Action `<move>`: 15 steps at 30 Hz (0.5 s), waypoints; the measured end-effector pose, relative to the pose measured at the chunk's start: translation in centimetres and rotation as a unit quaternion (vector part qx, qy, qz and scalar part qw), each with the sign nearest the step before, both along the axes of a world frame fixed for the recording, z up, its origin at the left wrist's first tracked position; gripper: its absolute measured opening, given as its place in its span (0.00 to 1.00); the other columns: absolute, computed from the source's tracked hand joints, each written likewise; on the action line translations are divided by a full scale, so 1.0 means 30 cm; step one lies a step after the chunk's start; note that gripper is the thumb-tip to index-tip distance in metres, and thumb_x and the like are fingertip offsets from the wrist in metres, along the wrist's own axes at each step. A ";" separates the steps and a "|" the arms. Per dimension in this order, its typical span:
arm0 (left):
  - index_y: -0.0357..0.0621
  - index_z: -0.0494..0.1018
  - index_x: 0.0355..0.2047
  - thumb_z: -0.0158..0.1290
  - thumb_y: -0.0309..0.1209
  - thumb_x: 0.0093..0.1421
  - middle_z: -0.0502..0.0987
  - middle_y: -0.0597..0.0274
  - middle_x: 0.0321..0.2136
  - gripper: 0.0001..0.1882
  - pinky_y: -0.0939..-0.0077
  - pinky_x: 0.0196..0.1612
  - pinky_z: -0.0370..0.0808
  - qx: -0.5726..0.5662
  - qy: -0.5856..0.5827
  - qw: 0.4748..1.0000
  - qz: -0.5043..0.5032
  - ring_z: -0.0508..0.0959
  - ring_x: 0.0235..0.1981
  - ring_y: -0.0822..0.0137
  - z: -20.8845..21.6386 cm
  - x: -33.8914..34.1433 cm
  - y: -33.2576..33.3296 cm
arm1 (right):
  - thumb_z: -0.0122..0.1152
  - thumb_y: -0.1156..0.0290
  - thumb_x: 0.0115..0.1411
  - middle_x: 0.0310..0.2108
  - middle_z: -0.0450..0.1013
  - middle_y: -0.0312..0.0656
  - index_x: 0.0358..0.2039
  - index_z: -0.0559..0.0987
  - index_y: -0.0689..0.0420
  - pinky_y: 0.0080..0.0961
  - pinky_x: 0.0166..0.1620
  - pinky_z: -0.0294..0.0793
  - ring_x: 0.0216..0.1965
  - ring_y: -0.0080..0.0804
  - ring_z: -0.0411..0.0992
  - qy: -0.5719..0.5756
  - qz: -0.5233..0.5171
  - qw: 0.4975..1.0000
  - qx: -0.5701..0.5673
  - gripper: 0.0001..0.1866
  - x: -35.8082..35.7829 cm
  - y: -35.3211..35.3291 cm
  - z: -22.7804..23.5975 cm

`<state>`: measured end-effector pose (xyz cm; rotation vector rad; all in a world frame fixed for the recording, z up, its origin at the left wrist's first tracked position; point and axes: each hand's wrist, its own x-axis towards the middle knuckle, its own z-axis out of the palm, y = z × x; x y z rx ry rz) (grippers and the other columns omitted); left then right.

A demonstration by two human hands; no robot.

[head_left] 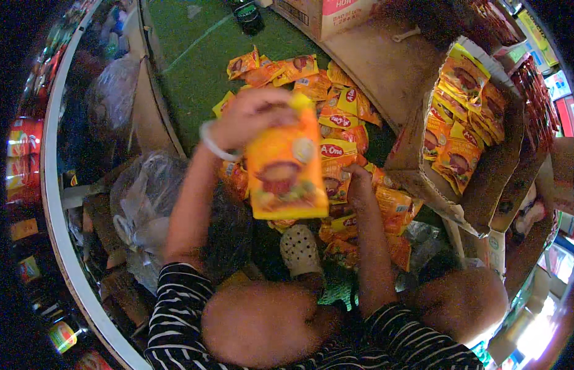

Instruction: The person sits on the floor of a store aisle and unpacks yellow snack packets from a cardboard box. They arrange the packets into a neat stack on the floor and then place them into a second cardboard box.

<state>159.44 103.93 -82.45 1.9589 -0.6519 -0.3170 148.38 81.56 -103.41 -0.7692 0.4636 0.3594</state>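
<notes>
My left hand (253, 117), with a white band at the wrist, grips the top of a yellow-orange food packet (284, 169) and holds it up above the pile. The packet is blurred and shows a pictured bowl of food. Lower and to the right, my right hand (361, 179) has its fingers closed at the edge of another such packet (336, 151). Around and beneath both hands lies a loose heap of the same packets (355, 102) on the green floor. Part of the heap is hidden behind my left hand and the raised packet.
An open cardboard box (416, 160) with several similar packets stands at the right. Clear plastic bags (148, 209) lie at the left. A dark bottle (247, 17) and another carton (299, 15) are at the far side. My shoe (301, 250) is just below the heap.
</notes>
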 end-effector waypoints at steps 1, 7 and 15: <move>0.39 0.75 0.33 0.53 0.32 0.56 0.77 0.63 0.28 0.09 0.74 0.35 0.72 0.010 -0.005 0.999 -0.050 0.77 0.29 0.66 -0.059 -0.011 -0.070 | 0.56 0.63 0.45 0.41 0.73 0.41 0.44 0.74 0.57 0.37 0.47 0.70 0.41 0.38 0.71 -0.011 -0.033 0.999 0.006 0.23 0.007 -0.010 -0.007; 0.47 0.75 0.36 0.54 0.34 0.51 0.72 0.58 0.30 0.11 0.63 0.32 0.73 0.260 -0.210 0.942 -0.029 0.76 0.30 0.52 -0.294 -0.125 -0.189 | 0.59 0.56 0.52 0.47 0.70 0.43 0.50 0.68 0.58 0.35 0.47 0.72 0.45 0.37 0.71 0.091 0.096 0.990 -0.045 0.28 -0.020 0.011 0.208; 0.44 0.75 0.39 0.54 0.37 0.50 0.73 0.52 0.40 0.16 0.62 0.44 0.71 0.313 -0.138 0.936 0.085 0.72 0.41 0.50 -0.424 0.111 0.106 | 0.63 0.67 0.47 0.34 0.75 0.44 0.42 0.71 0.61 0.28 0.44 0.71 0.37 0.34 0.74 0.098 0.150 0.984 -0.016 0.22 -0.048 0.020 0.177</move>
